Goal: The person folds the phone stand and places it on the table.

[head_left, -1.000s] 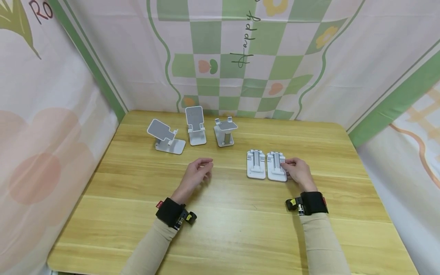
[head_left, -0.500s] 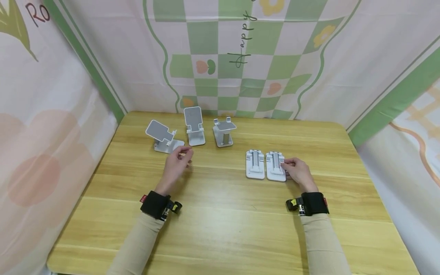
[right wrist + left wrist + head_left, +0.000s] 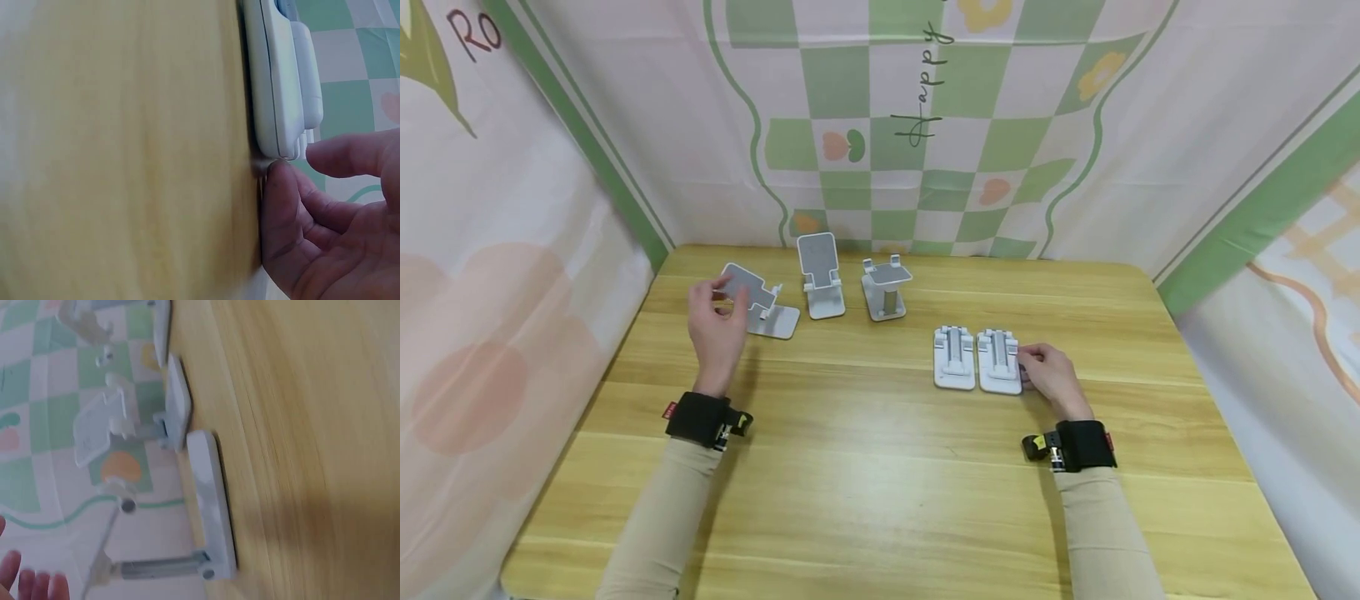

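Three unfolded phone stands with grey pads stand at the back: the left stand (image 3: 778, 321), the middle stand (image 3: 826, 302) and the right stand (image 3: 886, 302). My left hand (image 3: 713, 337) is over the left stand's tilted plate, thumb and fingers spread. In the left wrist view, only fingertips (image 3: 37, 584) show, beside that stand's plate. Two folded phone stands lie flat side by side, the left one (image 3: 953, 367) and the right one (image 3: 1000, 371). My right hand (image 3: 1051, 377) is at the right one's outer edge, fingertips right at it, thumb apart from the fingers (image 3: 281, 200).
The wooden table (image 3: 880, 500) carries all the stands. A patterned cloth (image 3: 925, 192) hangs right behind its back edge, with more cloth at both sides. A black band with a small camera is strapped to each wrist.
My left hand has moved left and back, from the middle of the table to the left unfolded stand. My right hand stays by the folded stand, its thumb slightly drawn off it.
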Motion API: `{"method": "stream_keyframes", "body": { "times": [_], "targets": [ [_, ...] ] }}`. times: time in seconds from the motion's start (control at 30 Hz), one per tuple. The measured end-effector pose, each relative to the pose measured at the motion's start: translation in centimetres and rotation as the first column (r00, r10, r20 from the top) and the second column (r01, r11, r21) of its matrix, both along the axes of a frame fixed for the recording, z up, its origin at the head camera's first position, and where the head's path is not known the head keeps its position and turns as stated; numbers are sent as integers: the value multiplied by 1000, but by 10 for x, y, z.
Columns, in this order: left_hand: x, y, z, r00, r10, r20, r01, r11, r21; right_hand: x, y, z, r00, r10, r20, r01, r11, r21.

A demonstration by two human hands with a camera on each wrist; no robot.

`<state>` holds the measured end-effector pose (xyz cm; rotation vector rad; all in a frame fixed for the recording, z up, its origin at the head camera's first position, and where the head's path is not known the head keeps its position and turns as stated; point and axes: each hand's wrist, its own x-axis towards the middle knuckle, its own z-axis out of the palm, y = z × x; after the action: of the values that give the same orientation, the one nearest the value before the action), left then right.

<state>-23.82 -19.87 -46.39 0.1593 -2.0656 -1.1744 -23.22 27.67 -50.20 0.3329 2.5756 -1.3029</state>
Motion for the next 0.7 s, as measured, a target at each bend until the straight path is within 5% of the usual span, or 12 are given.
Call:
{"method": "stream_keyframes", "body": {
  "times": [0.2,0.47,0.7],
  "targets": [
    [-11,-15,-2,994,35,104,-39,999,37,2,1,-1,1000,-14,-22,13,1000,-13],
    [-20,-22,-14,959,-34,280,-20,982,188,6,2,2,997,-34,-69,34,999,1],
    [-25,-26,-26,948,-96,304,17,967,255,10,1,7,976,-78,-204,88,995,41]
  ]
}}
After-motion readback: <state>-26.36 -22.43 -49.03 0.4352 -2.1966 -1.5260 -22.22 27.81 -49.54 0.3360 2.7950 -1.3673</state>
